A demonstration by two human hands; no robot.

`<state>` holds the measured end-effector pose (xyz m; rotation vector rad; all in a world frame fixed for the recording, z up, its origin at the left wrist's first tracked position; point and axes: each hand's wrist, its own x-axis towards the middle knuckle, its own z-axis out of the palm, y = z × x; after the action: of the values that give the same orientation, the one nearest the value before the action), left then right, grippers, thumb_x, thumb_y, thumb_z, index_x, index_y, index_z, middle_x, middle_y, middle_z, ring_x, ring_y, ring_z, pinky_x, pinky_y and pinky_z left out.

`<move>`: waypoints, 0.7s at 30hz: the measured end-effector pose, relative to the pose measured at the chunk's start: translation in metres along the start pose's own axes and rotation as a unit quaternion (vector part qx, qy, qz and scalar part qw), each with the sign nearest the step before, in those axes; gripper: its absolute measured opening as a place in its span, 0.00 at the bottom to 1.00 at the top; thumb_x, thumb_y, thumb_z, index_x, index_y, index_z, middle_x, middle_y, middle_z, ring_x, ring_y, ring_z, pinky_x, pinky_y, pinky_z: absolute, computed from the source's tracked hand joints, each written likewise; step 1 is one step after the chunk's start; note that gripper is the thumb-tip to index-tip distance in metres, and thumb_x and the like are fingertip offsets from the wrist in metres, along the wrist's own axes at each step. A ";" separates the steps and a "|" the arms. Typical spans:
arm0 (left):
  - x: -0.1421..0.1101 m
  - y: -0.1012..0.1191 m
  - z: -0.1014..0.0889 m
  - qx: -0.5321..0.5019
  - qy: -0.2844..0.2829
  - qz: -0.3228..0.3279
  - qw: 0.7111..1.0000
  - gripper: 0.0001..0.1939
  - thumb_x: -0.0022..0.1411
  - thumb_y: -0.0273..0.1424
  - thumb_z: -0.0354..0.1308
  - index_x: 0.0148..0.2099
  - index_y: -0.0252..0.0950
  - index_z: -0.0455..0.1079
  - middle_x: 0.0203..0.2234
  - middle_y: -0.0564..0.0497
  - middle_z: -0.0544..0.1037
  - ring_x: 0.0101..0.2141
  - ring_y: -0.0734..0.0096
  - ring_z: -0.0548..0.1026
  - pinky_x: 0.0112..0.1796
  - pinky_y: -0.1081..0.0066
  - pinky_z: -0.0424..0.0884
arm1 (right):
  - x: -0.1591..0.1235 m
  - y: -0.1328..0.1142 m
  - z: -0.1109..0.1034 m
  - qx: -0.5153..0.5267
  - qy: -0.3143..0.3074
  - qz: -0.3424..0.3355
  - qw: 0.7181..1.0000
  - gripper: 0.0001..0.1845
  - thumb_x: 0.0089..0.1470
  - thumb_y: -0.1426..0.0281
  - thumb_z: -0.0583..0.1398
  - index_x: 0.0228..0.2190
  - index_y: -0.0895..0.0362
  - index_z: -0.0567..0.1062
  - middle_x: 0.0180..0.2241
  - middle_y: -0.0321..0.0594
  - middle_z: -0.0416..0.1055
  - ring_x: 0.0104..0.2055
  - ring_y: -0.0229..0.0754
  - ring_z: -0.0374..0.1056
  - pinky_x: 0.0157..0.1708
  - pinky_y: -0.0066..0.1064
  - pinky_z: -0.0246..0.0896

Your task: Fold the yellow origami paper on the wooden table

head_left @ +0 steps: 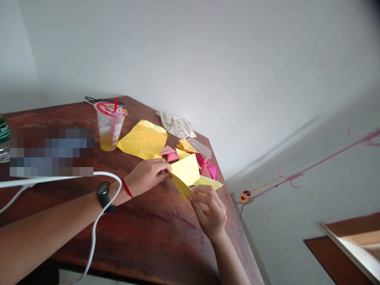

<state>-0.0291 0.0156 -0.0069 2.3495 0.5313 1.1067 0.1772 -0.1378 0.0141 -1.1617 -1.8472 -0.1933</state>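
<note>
A sheet of yellow paper (184, 170) is folded into a rough triangle, held tilted with its smooth, pale face turned upward and its tip pointing away. A shaded flap runs along the lower left edge, narrowing to a point. A yellow strip (209, 182) shows just beyond it; whether it is the same sheet cannot be told.

Bare desk (160, 233) open at lower centre, below left hand (147, 176) and beside right hand (209, 211). Ahead, loose yellow sheet (142, 139) and pink paper folds (208, 168) crowd centre. Plastic cup (108, 132) with straw stands upper left. White cable (95, 225) loops over left forearm (59, 209), lower left. Held yellow paper (185, 170) fills gap between hands.
</note>
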 end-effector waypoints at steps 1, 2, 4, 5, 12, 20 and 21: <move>-0.002 0.003 -0.003 0.003 0.022 0.007 1.000 0.07 0.67 0.26 0.57 0.42 0.36 0.78 0.38 0.47 0.82 0.39 0.63 0.79 0.42 0.69 0.70 | -0.002 -0.003 0.001 0.000 0.000 -0.009 1.000 0.13 0.58 0.79 0.64 0.38 0.48 0.74 0.40 0.40 0.78 0.41 0.47 0.76 0.40 0.40 0.74; -0.006 0.006 -0.004 0.004 0.037 0.012 0.999 0.09 0.68 0.26 0.55 0.43 0.36 0.78 0.39 0.46 0.83 0.41 0.63 0.80 0.44 0.69 0.71 | -0.003 -0.005 0.003 0.004 0.001 -0.011 1.000 0.14 0.57 0.78 0.65 0.41 0.47 0.73 0.41 0.41 0.78 0.42 0.47 0.76 0.41 0.41 0.74; -0.016 0.011 -0.004 0.010 0.042 0.009 0.999 0.12 0.69 0.26 0.54 0.47 0.36 0.79 0.40 0.46 0.83 0.41 0.64 0.81 0.44 0.69 0.73 | -0.006 -0.006 0.007 0.016 0.007 0.000 1.000 0.19 0.57 0.76 0.66 0.46 0.48 0.70 0.43 0.42 0.77 0.44 0.48 0.76 0.43 0.43 0.75; -0.022 0.014 -0.003 0.024 0.029 -0.003 0.999 0.12 0.69 0.26 0.55 0.47 0.36 0.79 0.40 0.46 0.84 0.40 0.64 0.81 0.42 0.69 0.73 | -0.007 -0.007 0.008 0.018 0.003 0.011 1.000 0.21 0.57 0.75 0.67 0.49 0.49 0.68 0.43 0.43 0.77 0.45 0.48 0.76 0.43 0.42 0.75; -0.064 0.033 -0.005 0.283 -0.203 -0.049 0.936 0.12 0.68 0.26 0.58 0.32 0.36 0.77 0.23 0.48 0.80 0.25 0.59 0.79 0.30 0.64 0.69 | -0.003 -0.014 0.016 0.008 -0.363 -0.003 0.932 0.11 0.62 0.78 0.58 0.43 0.54 0.76 0.47 0.44 0.77 0.47 0.47 0.74 0.45 0.40 0.71; -0.077 0.069 -0.019 0.210 -0.160 0.291 0.920 0.10 0.68 0.24 0.54 0.41 0.33 0.77 0.33 0.47 0.78 0.34 0.62 0.75 0.37 0.61 0.73 | -0.001 -0.016 0.017 0.157 -0.426 0.079 0.887 0.15 0.56 0.82 0.58 0.42 0.57 0.80 0.49 0.44 0.78 0.49 0.42 0.75 0.50 0.33 0.71; -0.077 0.067 -0.018 0.194 -0.153 0.303 0.921 0.11 0.70 0.24 0.53 0.43 0.33 0.77 0.35 0.47 0.79 0.37 0.61 0.75 0.42 0.59 0.74 | -0.001 -0.014 0.015 0.182 -0.432 0.088 0.879 0.16 0.55 0.83 0.59 0.42 0.57 0.80 0.49 0.44 0.78 0.49 0.41 0.75 0.49 0.32 0.71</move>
<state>-0.0803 -0.0748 -0.0043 3.0854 -0.1272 0.8917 0.1572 -0.1373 0.0093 -1.2237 -2.3561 0.8839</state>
